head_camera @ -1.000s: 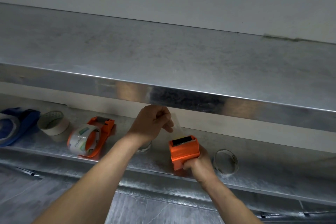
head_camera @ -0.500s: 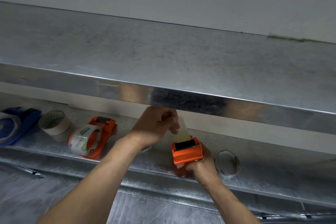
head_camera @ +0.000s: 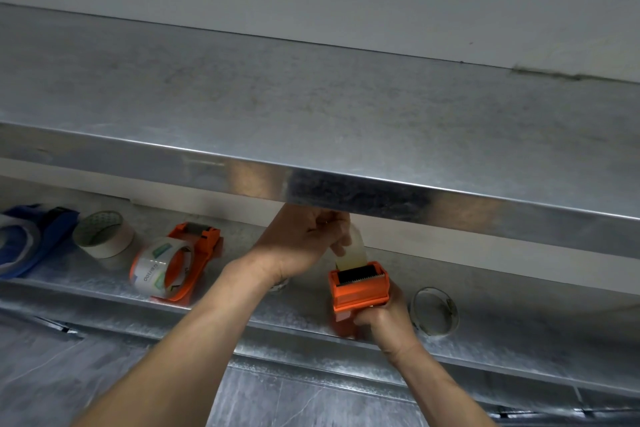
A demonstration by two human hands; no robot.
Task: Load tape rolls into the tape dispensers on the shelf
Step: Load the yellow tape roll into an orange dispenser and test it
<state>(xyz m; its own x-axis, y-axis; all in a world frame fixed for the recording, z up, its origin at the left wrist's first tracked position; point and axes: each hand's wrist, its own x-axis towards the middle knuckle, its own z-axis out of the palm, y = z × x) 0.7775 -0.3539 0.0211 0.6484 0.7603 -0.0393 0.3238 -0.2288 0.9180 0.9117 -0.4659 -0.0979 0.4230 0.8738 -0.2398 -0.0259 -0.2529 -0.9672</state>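
Observation:
An orange tape dispenser [head_camera: 358,288] stands at the front of the lower metal shelf [head_camera: 242,315], its toothed blade facing me. My right hand [head_camera: 384,321] grips its handle from below. My left hand [head_camera: 304,241] pinches the free end of a clear tape strip [head_camera: 353,255] that rises from the blade slot. A second orange dispenser [head_camera: 194,253] lies to the left with a clear printed roll [head_camera: 159,265] in it. A clear tape roll [head_camera: 434,310] lies flat on the shelf right of my right hand.
A beige tape roll [head_camera: 104,234] stands left of the loaded dispenser, and a blue dispenser [head_camera: 31,239] lies at the far left. The upper shelf's front lip [head_camera: 381,198] hangs just above my left hand. Part of another roll [head_camera: 280,284] shows under my left wrist.
The orange dispenser has shifted slightly right and down onto the shelf's front. My left hand has drawn the tape strip up out of the blade slot, so more strip shows.

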